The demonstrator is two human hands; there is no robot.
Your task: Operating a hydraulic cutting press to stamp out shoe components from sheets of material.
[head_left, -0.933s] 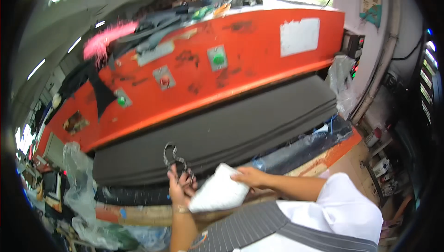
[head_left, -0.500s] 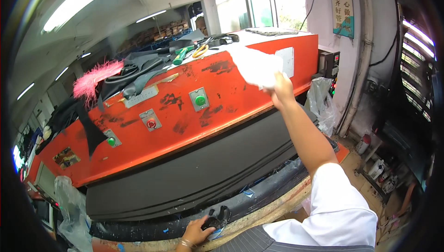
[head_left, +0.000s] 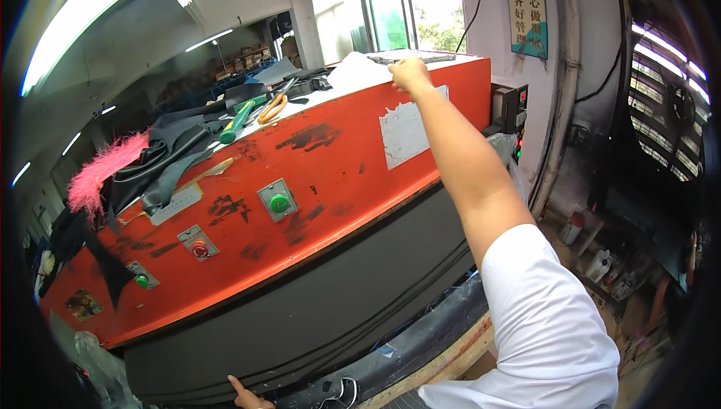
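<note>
My right arm is stretched out over the front of a large orange-red machine (head_left: 330, 176). Up at its top edge, the fingers of my right hand (head_left: 411, 76) are closed on the edge of a white, sheet-like thing (head_left: 359, 71); I cannot make out whether it is cloth or paper. That sheet lies on the machine's white top. Low in the picture, my left hand (head_left: 251, 400) is partly cut off, its index finger stretched out over the dark grey panel (head_left: 300, 296). I see nothing held in it.
On the machine's top lie a green-handled tool (head_left: 239, 120), orange-handled scissors (head_left: 273, 108), black scraps (head_left: 161, 153) and pink fringe (head_left: 109, 172). Green buttons (head_left: 279, 203) and a red button (head_left: 199, 249) sit on its front. Bottles (head_left: 598, 265) stand at right.
My view has turned up and to the right. My right hand has brought the white sheet down onto the machine's top. My left hand has left the black thing and now points a finger.
</note>
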